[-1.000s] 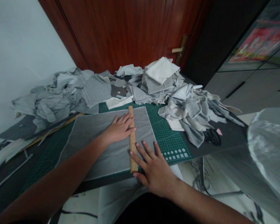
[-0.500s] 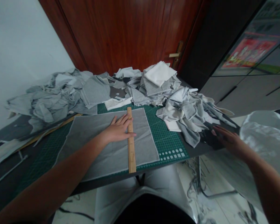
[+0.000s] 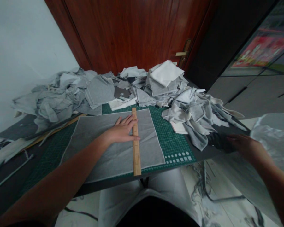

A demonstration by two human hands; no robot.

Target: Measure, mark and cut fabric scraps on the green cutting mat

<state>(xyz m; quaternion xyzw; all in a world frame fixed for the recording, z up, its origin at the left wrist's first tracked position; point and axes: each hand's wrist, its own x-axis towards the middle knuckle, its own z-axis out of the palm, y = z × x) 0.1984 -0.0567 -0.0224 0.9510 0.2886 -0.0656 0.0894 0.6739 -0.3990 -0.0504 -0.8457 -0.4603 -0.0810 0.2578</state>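
My left hand (image 3: 123, 130) lies flat with its fingers spread, pressing a wooden ruler (image 3: 137, 154) onto a grey cloth (image 3: 109, 157). The fingertips and thumb rest across the ruler, which runs from the cloth's far edge to its near edge. Under the cloth is a green cutting mat (image 3: 172, 143), its grid showing on both sides. My right hand (image 3: 248, 146) is at the table's right end, beside a dark object (image 3: 219, 141) whose kind I cannot make out. Its fingers are blurred and dark, so their grip is unclear.
Crumpled grey cloth (image 3: 54, 97) is heaped at the left. Folded pieces (image 3: 167, 77) are stacked at the back, and loose scraps (image 3: 194, 110) lie on the right. A translucent plastic bag (image 3: 272, 132) stands beside the table's right end. A door (image 3: 132, 34) rises behind.
My right hand has shifted slightly right, and its fingers look less stretched out than before. My left hand stays on the ruler. The whole view has moved a little.
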